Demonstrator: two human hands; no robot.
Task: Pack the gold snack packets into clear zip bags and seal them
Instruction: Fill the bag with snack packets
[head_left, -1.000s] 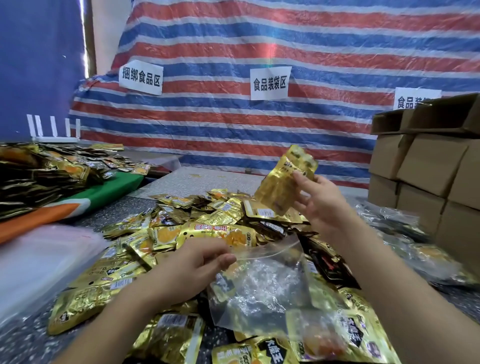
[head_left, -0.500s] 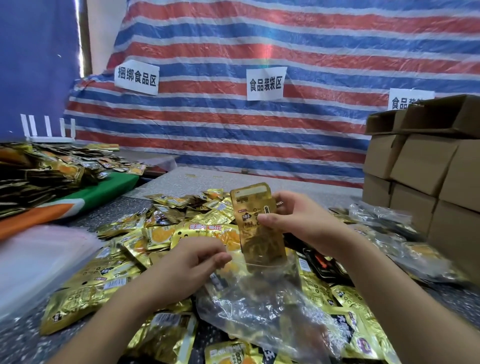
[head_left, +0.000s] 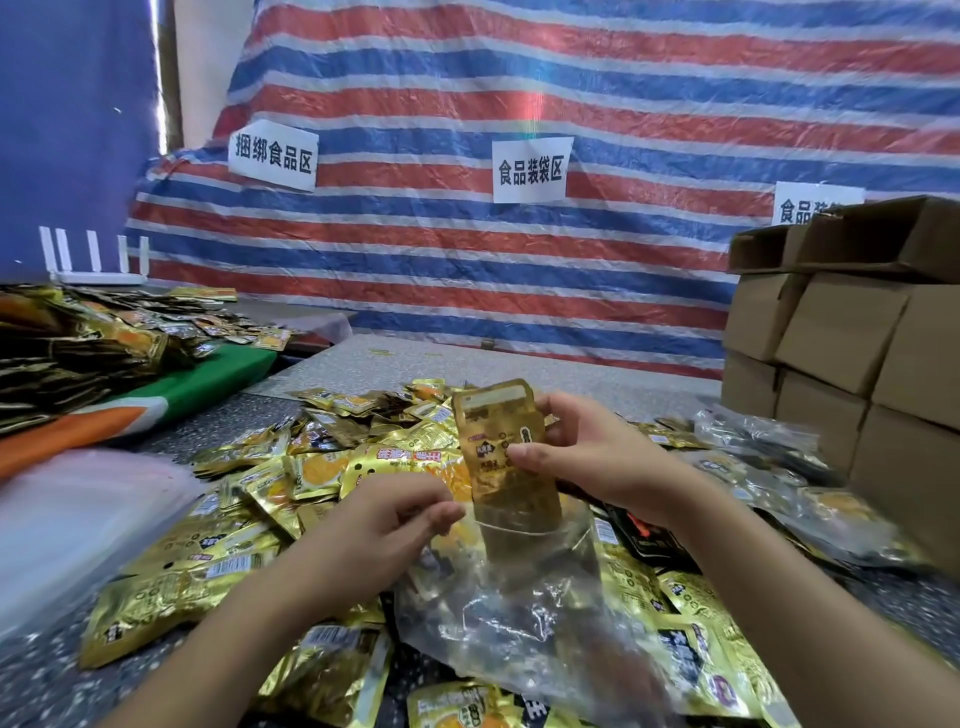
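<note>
since half a second earlier the gold packet (head_left: 498, 447) had sunk lower, its bottom edge now inside the clear zip bag (head_left: 524, 587). the left hand (head_left: 379, 530) pinched the bag's mouth open; the right hand (head_left: 576, 457) gripped the upright packet over the loose pile (head_left: 249, 499), so insertion looked underway, sealing not yet done

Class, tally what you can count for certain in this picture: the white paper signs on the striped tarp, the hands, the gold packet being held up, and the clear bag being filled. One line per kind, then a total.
White paper signs: 3
Hands: 2, left hand and right hand
Held gold packet: 1
Clear zip bag being filled: 1
Total: 7
</note>
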